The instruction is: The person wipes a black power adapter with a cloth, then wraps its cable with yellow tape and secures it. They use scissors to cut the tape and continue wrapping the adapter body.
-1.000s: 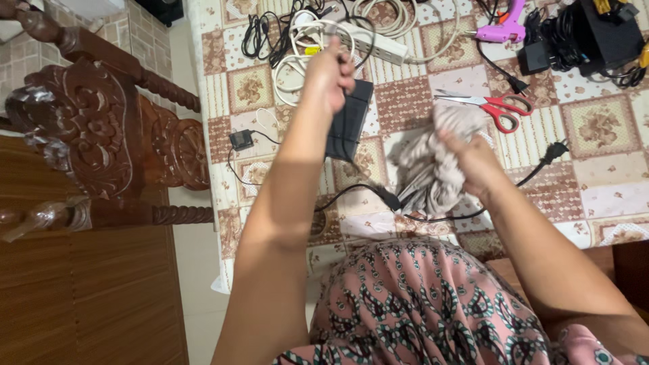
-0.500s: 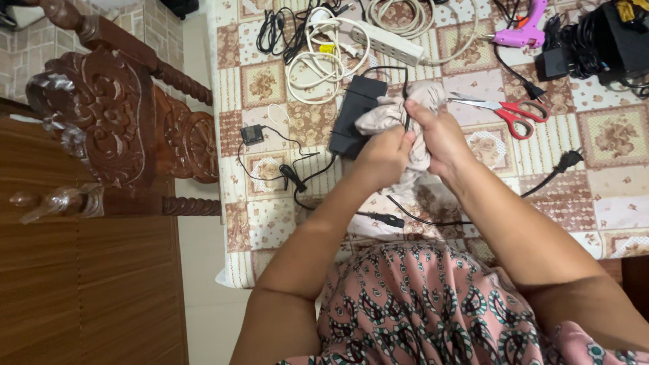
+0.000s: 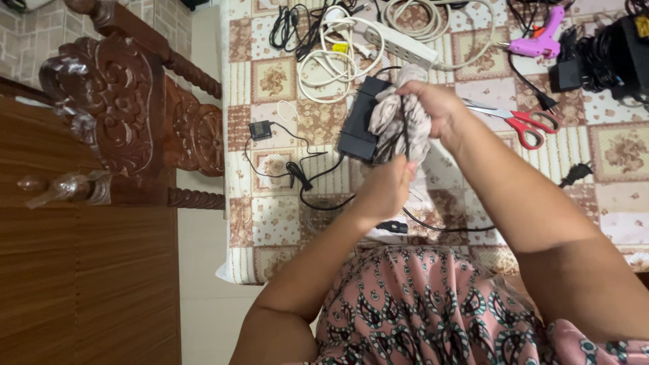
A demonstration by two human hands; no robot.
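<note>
My right hand grips a bunched light grey cloth held above the table. A thin black cable runs across the cloth. My left hand is just below the cloth and pinches that cable. Under both lies a black power adapter on the patterned tablecloth, with its black cord trailing toward me.
Red-handled scissors lie right of my hands. A white power strip and coiled white cables sit farther back. A pink glue gun and black gear are at far right. A carved wooden chair stands left.
My left hand dropped from high over the adapter to the cloth and now pinches the cable. The cloth has risen with my right hand toward the adapter.
</note>
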